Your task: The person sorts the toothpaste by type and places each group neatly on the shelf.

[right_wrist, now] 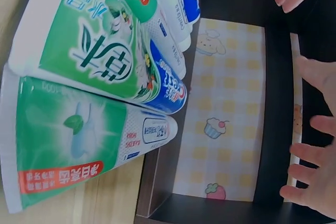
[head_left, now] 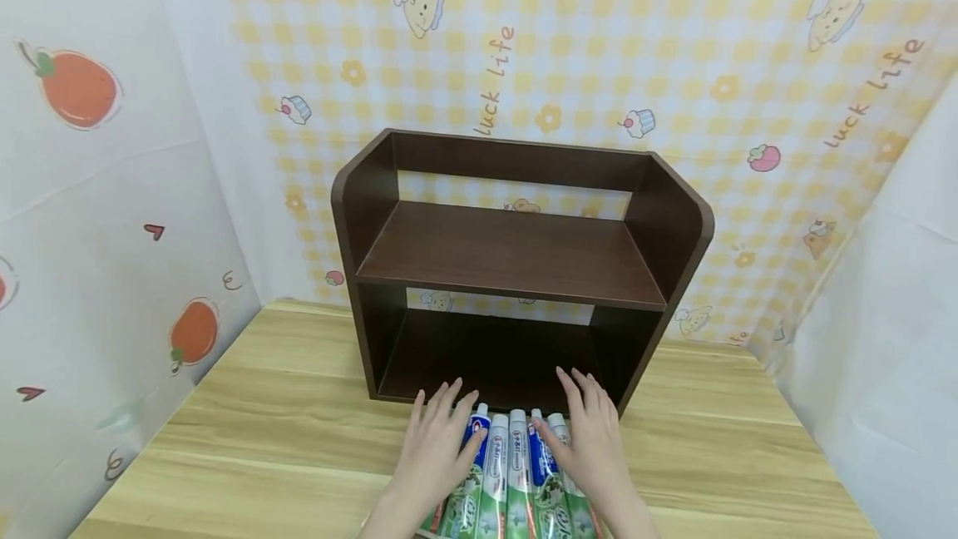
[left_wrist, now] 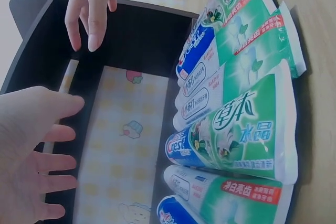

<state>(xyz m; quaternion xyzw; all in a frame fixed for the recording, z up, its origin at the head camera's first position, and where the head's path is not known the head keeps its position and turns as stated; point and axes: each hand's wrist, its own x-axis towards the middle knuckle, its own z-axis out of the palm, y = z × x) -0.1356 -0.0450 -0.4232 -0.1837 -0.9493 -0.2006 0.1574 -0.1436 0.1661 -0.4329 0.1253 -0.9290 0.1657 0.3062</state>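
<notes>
Several toothpaste tubes lie side by side at the front of a dark brown two-tier shelf, caps toward it. Blue-and-green tubes [left_wrist: 241, 129] and white-and-green tubes [right_wrist: 73, 129] are mixed in the row. My left hand [head_left: 437, 443] is over the row's left part, fingers spread and slightly bent. Over the right part is my right hand [head_left: 591, 439], its fingers pointing at the shelf. Both wrist views show a gap between the hands and the tubes; neither hand holds anything. The hands and lower frame edge hide some of the tubes in the head view.
The shelf [head_left: 516, 252] stands on a wood-grain table [head_left: 284, 431], with side panels, a middle board and an open back. Behind it hangs a yellow checked cloth [head_left: 599, 48]. White printed cloth [head_left: 112, 215] covers the left side.
</notes>
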